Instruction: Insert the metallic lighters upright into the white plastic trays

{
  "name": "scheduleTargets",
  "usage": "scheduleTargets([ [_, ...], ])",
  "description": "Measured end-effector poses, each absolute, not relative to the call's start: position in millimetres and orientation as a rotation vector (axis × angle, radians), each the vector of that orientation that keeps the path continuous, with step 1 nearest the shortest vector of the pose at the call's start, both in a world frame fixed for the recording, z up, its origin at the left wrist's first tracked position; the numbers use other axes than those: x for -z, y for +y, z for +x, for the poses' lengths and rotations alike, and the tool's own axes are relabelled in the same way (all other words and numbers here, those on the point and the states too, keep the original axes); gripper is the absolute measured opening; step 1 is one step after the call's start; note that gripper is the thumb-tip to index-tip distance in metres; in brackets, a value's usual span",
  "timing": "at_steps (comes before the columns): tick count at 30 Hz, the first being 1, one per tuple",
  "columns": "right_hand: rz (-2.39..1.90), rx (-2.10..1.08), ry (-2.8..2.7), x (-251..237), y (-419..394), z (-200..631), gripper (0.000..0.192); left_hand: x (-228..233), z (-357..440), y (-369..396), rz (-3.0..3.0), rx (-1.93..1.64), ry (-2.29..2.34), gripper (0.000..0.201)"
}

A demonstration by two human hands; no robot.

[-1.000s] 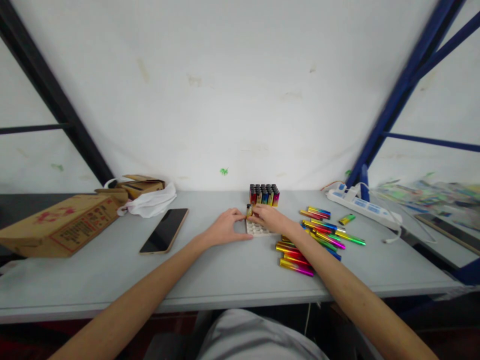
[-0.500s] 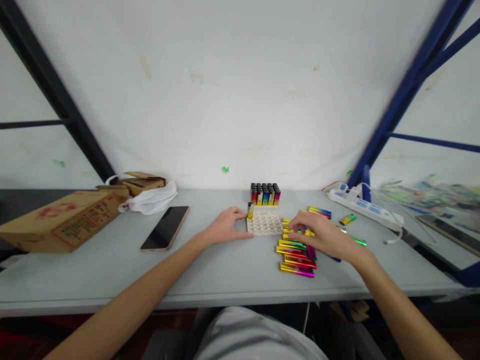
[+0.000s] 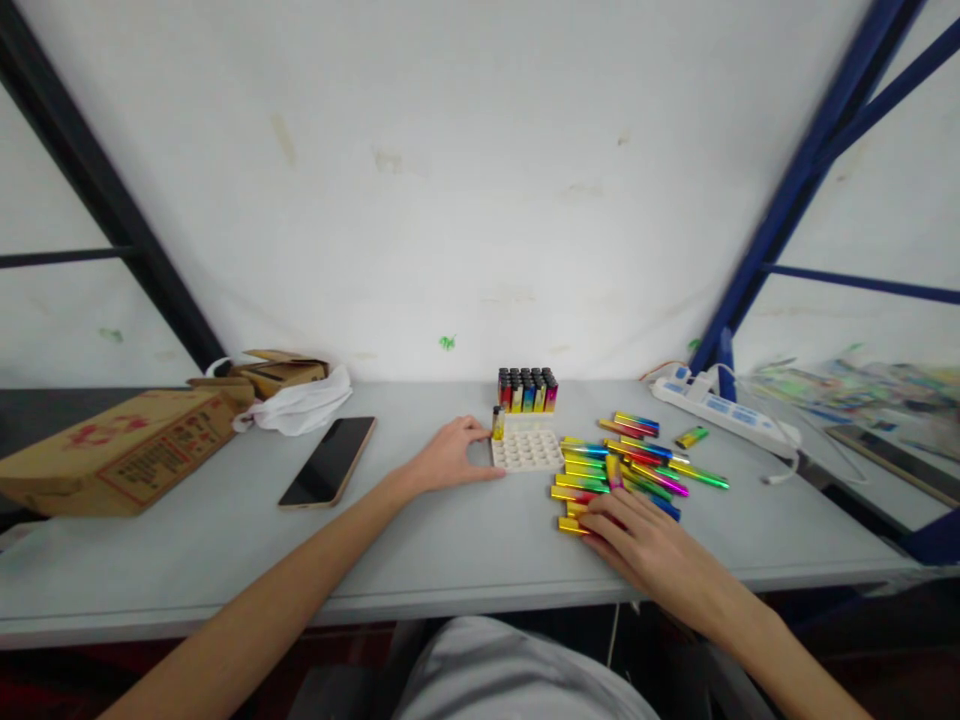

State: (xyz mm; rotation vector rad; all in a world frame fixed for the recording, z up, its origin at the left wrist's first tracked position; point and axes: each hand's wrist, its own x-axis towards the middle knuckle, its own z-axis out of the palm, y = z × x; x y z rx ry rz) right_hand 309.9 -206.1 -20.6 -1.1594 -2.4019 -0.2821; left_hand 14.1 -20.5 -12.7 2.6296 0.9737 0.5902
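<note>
My left hand (image 3: 450,457) grips the left side of a white tray (image 3: 527,451) with round holes, thumb near its front corner and index finger near the back. One lighter (image 3: 498,422) with a dark top stands upright at the tray's back left; the other visible holes are bare. Right of the tray lies a loose pile of shiny coloured tubes (image 3: 581,482), gold, red, green, blue and purple. My right hand (image 3: 637,530) is closed over the nearest tubes, its fingertips partly hidden. Behind the tray, several lighters (image 3: 528,390) with black tops stand in a block.
A phone (image 3: 328,462) lies on the left, beside a cardboard box (image 3: 124,445) and a white plastic bag (image 3: 300,405). On the right are a power strip (image 3: 726,412) and a short green-gold piece (image 3: 691,437). The table's front edge (image 3: 420,608) runs close to my body.
My right hand has moved from the back of the pile toward the table's front edge, onto the nearest tubes. More of the back tubes now show. My left hand stays at the tray.
</note>
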Motion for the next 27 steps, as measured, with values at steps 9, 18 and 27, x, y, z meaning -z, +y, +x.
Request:
scheduleTargets([
  [9,-1.217,0.517,-2.326,36,-207,303,0.023,14,14,-20,2.636,-0.598,0.978,0.067],
  [18,-1.287,0.143,-2.013,34,-201,301,0.025,12,15,-21,2.628,-0.578,0.99,0.065],
  [27,-1.147,-0.453,-1.498,-29,-112,289,0.038,13,14,-20,2.633,-0.594,0.979,0.066],
])
